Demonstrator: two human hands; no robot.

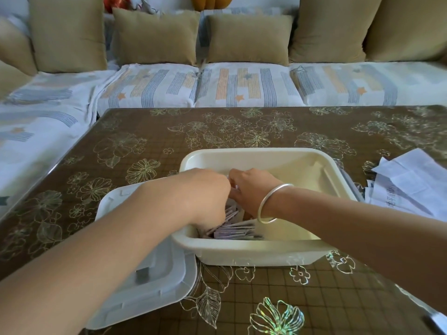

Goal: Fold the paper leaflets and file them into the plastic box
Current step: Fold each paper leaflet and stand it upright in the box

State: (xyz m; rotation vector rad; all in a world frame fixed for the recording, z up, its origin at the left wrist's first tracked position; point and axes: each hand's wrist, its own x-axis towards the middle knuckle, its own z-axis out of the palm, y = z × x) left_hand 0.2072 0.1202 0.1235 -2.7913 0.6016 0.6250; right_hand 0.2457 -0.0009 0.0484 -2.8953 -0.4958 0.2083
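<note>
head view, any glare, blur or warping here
In the head view, light glints rainbow-bright off the foil flowers of the tablecloth near the bottom edge; the wide lens stretches the near corners; the loose leaflets at right look soft, print unreadable; the plastic box is evenly lit, no hard shadows.

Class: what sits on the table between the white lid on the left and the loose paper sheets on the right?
In the head view, the plastic box sits there, with folded leaflets inside.

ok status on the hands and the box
Left hand and right hand both inside plastic box, fingers hidden. Folded leaflets in its near-left corner. Lid off, nothing blocking.
</note>
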